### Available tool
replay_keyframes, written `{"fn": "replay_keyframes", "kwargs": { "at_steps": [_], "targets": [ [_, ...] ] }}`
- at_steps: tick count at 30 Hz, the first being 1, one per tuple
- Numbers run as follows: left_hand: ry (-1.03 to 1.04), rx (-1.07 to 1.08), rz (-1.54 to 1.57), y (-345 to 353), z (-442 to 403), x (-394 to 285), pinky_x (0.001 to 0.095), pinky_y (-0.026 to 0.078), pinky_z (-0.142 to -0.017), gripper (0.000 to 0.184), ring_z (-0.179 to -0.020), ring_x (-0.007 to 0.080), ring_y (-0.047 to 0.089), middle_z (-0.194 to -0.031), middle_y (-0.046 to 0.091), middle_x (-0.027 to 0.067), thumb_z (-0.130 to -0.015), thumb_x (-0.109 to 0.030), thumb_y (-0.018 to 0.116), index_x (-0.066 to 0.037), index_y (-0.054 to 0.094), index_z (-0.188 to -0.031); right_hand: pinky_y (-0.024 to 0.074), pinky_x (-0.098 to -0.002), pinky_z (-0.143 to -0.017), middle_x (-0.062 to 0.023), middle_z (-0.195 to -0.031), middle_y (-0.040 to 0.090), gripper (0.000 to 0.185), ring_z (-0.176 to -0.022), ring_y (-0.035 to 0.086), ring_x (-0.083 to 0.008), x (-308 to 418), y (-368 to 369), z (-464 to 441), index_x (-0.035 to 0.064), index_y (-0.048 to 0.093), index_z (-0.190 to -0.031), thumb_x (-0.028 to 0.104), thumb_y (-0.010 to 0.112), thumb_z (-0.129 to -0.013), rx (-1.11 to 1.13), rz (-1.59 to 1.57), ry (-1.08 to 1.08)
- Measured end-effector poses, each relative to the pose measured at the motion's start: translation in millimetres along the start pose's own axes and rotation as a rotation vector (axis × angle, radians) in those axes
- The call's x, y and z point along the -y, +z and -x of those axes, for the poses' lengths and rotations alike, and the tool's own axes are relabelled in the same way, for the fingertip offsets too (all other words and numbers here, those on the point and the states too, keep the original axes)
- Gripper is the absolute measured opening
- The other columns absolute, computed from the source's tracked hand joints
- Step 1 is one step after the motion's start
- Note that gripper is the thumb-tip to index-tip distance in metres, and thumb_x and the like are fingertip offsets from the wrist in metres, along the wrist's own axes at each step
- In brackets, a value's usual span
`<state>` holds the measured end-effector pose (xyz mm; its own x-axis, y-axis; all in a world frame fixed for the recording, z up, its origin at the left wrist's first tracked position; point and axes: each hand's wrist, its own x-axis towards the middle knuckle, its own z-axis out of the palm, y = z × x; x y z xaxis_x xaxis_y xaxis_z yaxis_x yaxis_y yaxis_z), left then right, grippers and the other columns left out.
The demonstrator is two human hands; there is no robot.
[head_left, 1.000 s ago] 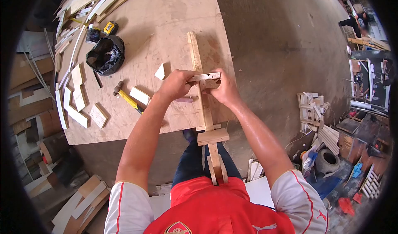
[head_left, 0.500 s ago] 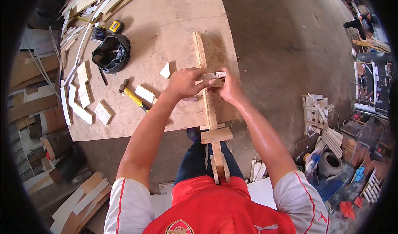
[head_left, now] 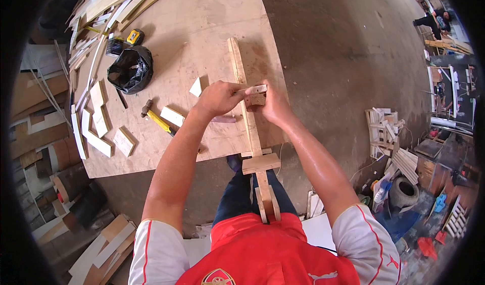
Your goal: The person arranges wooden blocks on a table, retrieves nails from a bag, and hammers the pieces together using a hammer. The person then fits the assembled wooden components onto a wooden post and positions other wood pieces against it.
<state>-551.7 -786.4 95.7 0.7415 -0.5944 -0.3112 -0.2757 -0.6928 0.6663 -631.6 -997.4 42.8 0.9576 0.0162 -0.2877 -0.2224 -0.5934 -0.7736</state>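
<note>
Both of my hands hold a small wooden block assembly [head_left: 256,100] above a long wooden bar [head_left: 252,133]. My left hand [head_left: 220,100] grips its left side, fingers closed on it. On its right side, my right hand [head_left: 273,103] is closed round the edge. The bar runs from the plywood table toward my lap, with a short crosspiece [head_left: 261,164] near the table's edge. Left of my hands lie a small pale offcut [head_left: 196,87], a white-faced block [head_left: 172,116] and a hammer [head_left: 158,120] with a yellow handle. A purplish piece [head_left: 224,119] lies beneath my left wrist.
A black plastic bag [head_left: 130,70], a tape measure [head_left: 135,37] and several wood strips [head_left: 132,2] occupy the left of the plywood table [head_left: 197,37]. Stacked wood [head_left: 385,133] stands on the floor at right. Another person [head_left: 435,24] is at the far upper right.
The small wooden assembly has tilted, so more of its lower face shows. My left fingers have shifted on it, and both hands stay near the bar.
</note>
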Motion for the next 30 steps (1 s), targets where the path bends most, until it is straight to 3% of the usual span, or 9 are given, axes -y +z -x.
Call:
{"fn": "replay_keyframes", "kwargs": {
  "at_steps": [4,7,10,13,19,21,30],
  "targets": [
    [-0.006,-0.010,0.001,0.5,-3.0,-5.0,0.0470,0.057,-0.081,0.045,-0.093,0.0396,0.074,-0.098,0.077,0.0202,-0.105,-0.051,0.063,-0.012,0.081,-0.120,0.0558,-0.0494,-0.095,-0.0247,-0.121,0.071,0.087,-0.118,0.068,-0.0433,1.0,8.6,4.5,-0.0014,0.051,-0.137,0.033,0.099,-0.073,-0.114,0.003,0.002],
    [-0.031,0.008,0.030,3.4,-6.0,-1.1,0.0470,0.056,-0.084,0.045,-0.097,0.0395,0.074,-0.103,0.077,0.0203,-0.105,-0.050,0.063,-0.010,0.081,-0.118,0.0572,-0.0496,-0.089,-0.0233,-0.115,0.071,0.079,-0.113,0.070,-0.0437,10.9,14.8,22.5,-0.0026,0.055,-0.128,0.040,0.096,-0.076,-0.368,-0.018,-0.016],
    [-0.030,0.006,0.046,5.3,-9.2,1.4,0.0467,0.056,-0.085,0.044,-0.096,0.0395,0.073,-0.103,0.077,0.0204,-0.105,-0.048,0.064,-0.009,0.081,-0.117,0.0571,-0.0492,-0.083,-0.0203,-0.103,0.072,0.066,-0.097,0.073,-0.0384,3.2,22.6,36.3,-0.0034,0.063,-0.115,0.039,0.096,-0.077,-0.284,0.137,0.065],
    [0.018,-0.025,0.052,8.9,-8.1,5.2,0.0463,0.056,-0.085,0.042,-0.095,0.0392,0.074,-0.102,0.077,0.0205,-0.106,-0.045,0.064,-0.008,0.081,-0.114,0.0577,-0.0480,-0.079,-0.0191,-0.100,0.073,0.056,-0.093,0.073,-0.0384,-10.6,35.2,37.7,-0.0018,0.067,-0.109,0.040,0.092,-0.082,-0.333,0.181,-0.200],
    [0.005,-0.058,0.087,16.0,-7.3,7.5,0.0464,0.057,-0.085,0.040,-0.096,0.0400,0.073,-0.099,0.076,0.0209,-0.107,-0.042,0.063,-0.007,0.082,-0.110,0.0582,-0.0463,-0.073,-0.0165,-0.098,0.073,0.033,-0.086,0.073,-0.0370,-18.8,48.2,26.0,0.0018,0.070,-0.104,0.027,0.085,-0.087,-0.292,0.154,-0.293],
    [-0.009,-0.063,0.105,15.4,-4.6,5.0,0.0463,0.057,-0.085,0.039,-0.096,0.0399,0.073,-0.099,0.076,0.0207,-0.106,-0.042,0.064,-0.008,0.082,-0.112,0.0571,-0.0492,-0.071,-0.0194,-0.094,0.071,0.031,-0.083,0.072,-0.0404,-17.9,49.8,28.0,0.0013,0.069,-0.099,0.029,0.080,-0.091,-0.325,0.105,-0.326],
    [-0.006,-0.019,-0.088,14.0,-5.3,-2.3,0.0465,0.057,-0.090,0.040,-0.106,0.0355,0.072,-0.112,0.073,0.0093,-0.108,-0.051,0.055,-0.025,0.077,-0.129,0.0582,-0.0487,-0.066,-0.0174,-0.088,0.070,0.020,-0.076,0.071,-0.0397,-20.1,62.5,24.3,0.0030,0.067,-0.093,0.018,0.079,-0.088,-0.397,0.119,-0.334]
  ]
}}
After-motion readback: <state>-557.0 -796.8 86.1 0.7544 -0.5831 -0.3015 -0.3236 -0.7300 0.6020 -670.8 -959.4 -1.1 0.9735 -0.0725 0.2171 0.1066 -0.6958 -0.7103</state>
